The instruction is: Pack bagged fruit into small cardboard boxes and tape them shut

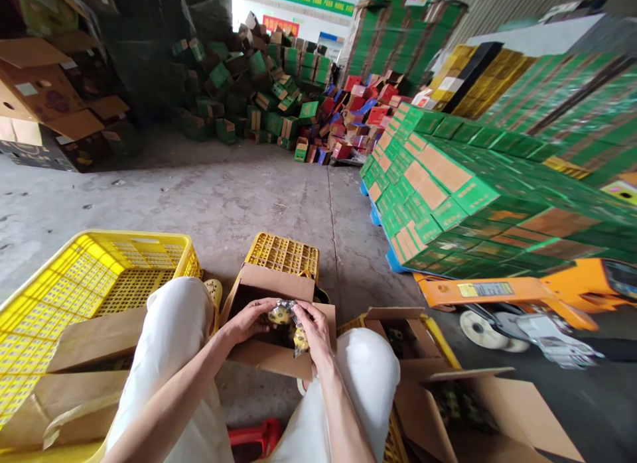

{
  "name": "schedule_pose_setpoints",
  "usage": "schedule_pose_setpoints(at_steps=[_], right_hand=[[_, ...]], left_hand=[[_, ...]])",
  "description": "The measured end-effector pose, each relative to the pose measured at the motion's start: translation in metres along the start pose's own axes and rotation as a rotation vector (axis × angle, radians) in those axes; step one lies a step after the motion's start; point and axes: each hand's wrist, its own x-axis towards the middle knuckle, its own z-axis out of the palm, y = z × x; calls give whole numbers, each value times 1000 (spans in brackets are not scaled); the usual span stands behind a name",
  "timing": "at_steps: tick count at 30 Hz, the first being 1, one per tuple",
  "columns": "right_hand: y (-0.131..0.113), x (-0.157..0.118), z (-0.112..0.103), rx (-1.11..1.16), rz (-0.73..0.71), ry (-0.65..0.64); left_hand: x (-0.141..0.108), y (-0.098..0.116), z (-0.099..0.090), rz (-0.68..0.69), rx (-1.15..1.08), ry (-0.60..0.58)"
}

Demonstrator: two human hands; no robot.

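Between my knees stands an open cardboard box (276, 357) with its flaps spread, beside a yellow plastic crate (283, 251). Over the box I hold a clear plastic bag (283, 314) with yellowish items in it; what they are is too small to tell. My left hand (251, 319) pinches the bag's left end. At its right side, my right hand (314, 327) has its fingers closed on the plastic, and part of the bag hangs below them. The inside of the box is mostly dark and partly hidden by my hands.
A large yellow crate (144, 247) with cardboard lies left. Open boxes (527, 410) with dark contents stand right, near an orange pallet jack (490, 289). Stacked green boxes (448, 184) fill the right side. Green and red boxes (363, 111) are heaped behind. A red object (256, 436) lies below.
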Motion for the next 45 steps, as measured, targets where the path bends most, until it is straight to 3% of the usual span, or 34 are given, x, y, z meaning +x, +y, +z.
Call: schedule_pose_setpoints(at_steps=[6, 11, 16, 21, 26, 35, 45], right_hand=[[-6, 0, 0, 124, 117, 126], [-6, -5, 10, 233, 265, -29], [-5, -7, 6, 177, 184, -58], [-4, -4, -2, 122, 65, -51], [0, -2, 0, 101, 24, -59], [-3, -2, 3, 43, 33, -65], [-7, 1, 0, 43, 9, -25]], left_hand=[[1, -1, 1, 162, -30, 83], [3, -5, 2, 202, 1, 18], [2, -6, 5, 269, -83, 5], [0, -8, 6, 218, -120, 29], [-2, -5, 6, 150, -83, -35], [1, -4, 2, 205, -68, 85], [2, -1, 4, 211, -139, 90]])
